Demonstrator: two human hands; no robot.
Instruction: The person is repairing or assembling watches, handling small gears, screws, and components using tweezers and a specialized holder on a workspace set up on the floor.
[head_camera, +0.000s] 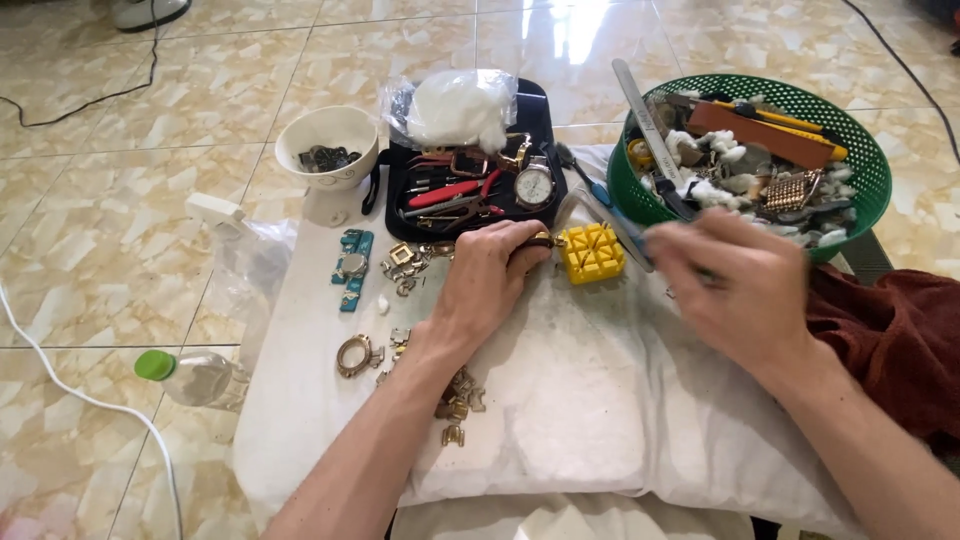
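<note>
Head view: at mid-frame my left hand (490, 275) pinches a small gold watch part (541, 240) against the yellow holder block (591, 252) on the white worktop (560, 400), while my blurred right hand (735, 290) grips a thin tool (625, 228), which I judge must next meet that part squarely.
</note>
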